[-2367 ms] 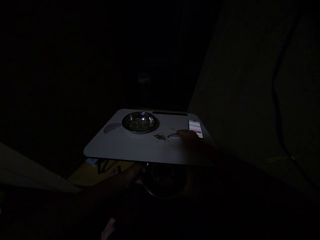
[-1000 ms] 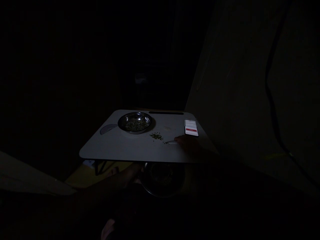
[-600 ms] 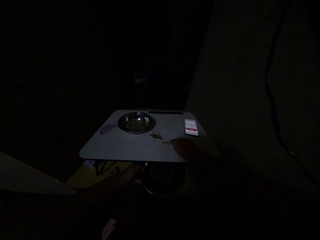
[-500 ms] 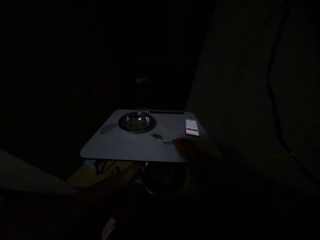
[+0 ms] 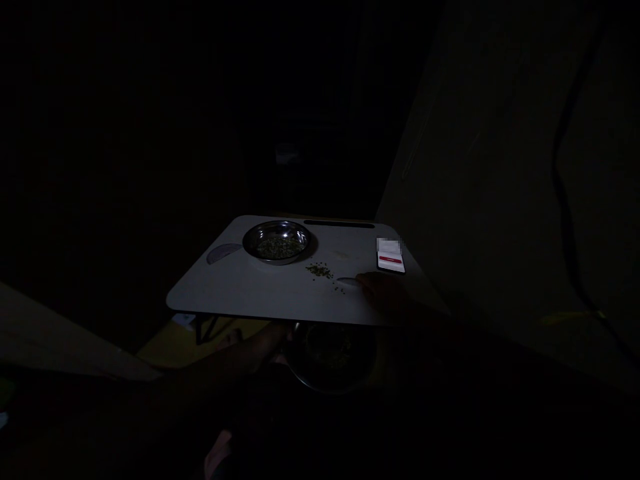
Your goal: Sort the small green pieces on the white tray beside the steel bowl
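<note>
reaching under the near edge of the smooth white surface (image 5: 240, 293), the left hand (image 5: 265, 341) lies shadowed, its grip unclear, just beside a dim steel bowl (image 5: 330, 360); farther on, a polished steel bowl (image 5: 277, 228) cups green bits (image 5: 277, 248), loose green bits (image 5: 319, 270) lie nearby, and the right hand (image 5: 383, 293) curls around a slim pale blade (image 5: 349, 282) near a phone (image 5: 391, 261).

One head-worn camera looks forward and down — close above a white folding lap desk (image 5: 225, 287), seen from its near edge

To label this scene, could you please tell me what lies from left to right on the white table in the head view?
grey half-round piece, steel bowl, scattered green bits, pale sliver, phone
</note>
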